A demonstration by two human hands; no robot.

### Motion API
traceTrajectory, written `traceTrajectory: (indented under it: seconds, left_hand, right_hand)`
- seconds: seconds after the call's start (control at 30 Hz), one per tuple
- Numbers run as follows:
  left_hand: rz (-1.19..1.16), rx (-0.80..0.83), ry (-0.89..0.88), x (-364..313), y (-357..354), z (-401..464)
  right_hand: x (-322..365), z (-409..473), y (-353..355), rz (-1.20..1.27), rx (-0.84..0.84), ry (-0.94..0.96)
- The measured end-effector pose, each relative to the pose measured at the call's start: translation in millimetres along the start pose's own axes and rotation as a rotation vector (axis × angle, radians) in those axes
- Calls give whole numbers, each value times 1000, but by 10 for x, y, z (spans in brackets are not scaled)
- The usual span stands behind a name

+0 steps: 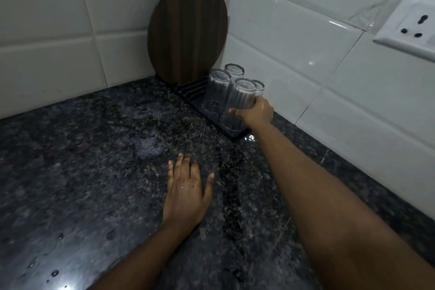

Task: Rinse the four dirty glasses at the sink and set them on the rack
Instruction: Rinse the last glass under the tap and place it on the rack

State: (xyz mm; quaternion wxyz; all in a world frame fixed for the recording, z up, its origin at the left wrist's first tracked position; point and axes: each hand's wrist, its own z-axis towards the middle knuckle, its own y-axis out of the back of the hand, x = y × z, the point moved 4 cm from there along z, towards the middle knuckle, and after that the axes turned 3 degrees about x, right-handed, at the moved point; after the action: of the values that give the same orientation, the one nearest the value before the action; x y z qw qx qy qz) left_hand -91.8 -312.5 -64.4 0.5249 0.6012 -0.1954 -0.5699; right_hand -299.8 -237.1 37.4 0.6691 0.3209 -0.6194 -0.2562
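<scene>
Right hand (pixel 257 110) wrapped around the nearest glass (pixel 240 103), fingers (pixel 235 112) clamped on its lower half. Glass upside down, standing on the near end of the rack (pixel 188 92), or just above it; contact with the rack hard to tell. Three more glasses upside down on the same rack: one (pixel 217 88) just left of the held glass, one (pixel 234 72) behind it, one (pixel 259 87) behind and right, partly hidden by the held glass. Rack dark, slatted, sitting on the surface (pixel 94 160) in the wall corner. Wooden cutting board (pixel 187 30) at the far end of the rack, upright, leaning on the tiled wall (pixel 306 42). Left hand (pixel 188 193) well in front of the rack, palm down flat on the surface, fingers (pixel 180 162) spread apart, holding nothing. Water drops on the surface near the rack's front corner and at lower left. Wall socket (pixel 409 28) far right of the rack, up on the tiles.
</scene>
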Motion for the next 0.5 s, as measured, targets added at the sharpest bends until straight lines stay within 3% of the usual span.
traceTrajectory:
  seconds: [0.2, 0.37, 0.5]
  left_hand:
    - [-6, 19, -4, -10, 10, 1]
    - [-16, 37, -39, -63, 47, -11]
    - [-126, -8, -91, -104, 113, -37]
  right_hand:
    - [-253, -428, 8, 133, 68, -50]
    - [-612, -1091, -33, 62, 184, 23]
    - [-859, -1611, 320, 22, 201, 95]
